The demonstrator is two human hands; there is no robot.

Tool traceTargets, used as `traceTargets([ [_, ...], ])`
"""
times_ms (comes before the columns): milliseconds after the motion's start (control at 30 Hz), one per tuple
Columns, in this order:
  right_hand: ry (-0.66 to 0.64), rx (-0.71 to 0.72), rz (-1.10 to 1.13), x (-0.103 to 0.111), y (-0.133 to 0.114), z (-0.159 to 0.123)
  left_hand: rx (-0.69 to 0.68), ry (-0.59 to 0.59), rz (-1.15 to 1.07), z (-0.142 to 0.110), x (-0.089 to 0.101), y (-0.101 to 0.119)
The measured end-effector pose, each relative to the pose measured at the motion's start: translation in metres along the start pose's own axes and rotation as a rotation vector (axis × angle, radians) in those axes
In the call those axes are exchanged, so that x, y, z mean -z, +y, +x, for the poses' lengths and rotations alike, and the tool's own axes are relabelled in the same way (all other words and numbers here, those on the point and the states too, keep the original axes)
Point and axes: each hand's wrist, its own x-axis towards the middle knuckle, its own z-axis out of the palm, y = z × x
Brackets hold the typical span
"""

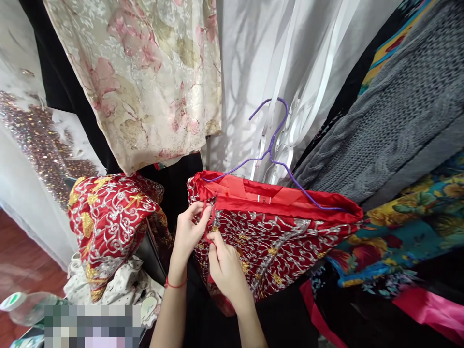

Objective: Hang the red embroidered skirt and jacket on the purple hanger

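Observation:
A red garment that looks like a skirt, embroidered in silver and gold, hangs from a purple wire hanger with its plain red waistband lining showing. At the left end of the waistband, my left hand pinches the red edge of a side opening, thumb against fingers. Just below and to the right, my right hand closes its fingertips on the same opening lower down. Whether a zipper or a cord lies between the fingertips is too small to tell. A red string circles my left wrist.
A matching red embroidered cloth lies bunched at left over white dotted fabric. A floral cream garment hangs above. White curtains hang behind. Grey knitwear and teal floral cloth are at right. A clear bottle stands lower left.

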Motion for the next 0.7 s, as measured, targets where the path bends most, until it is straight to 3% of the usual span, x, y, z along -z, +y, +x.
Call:
traceTargets([
  [67,0.021,-0.032,0.079,-0.001,0.0,0.007,-0.064,-0.014,0.107,-0.006,-0.001,0.002],
  [200,0.173,-0.136,0.461,-0.006,0.0,0.028,-0.132,0.017,0.161,-0.017,-0.006,0.001],
  [400,0.187,-0.227,1.025,-0.01,-0.006,0.057,-0.318,0.204,0.408,-0.024,-0.008,-0.002],
  [567,0.17,-0.286,1.19,-0.009,-0.013,0.064,-0.418,0.232,0.585,-0.03,-0.01,0.0],
  [700,0.178,-0.274,1.164,-0.009,-0.012,0.062,-0.383,0.253,0.521,-0.03,-0.01,-0.004],
])
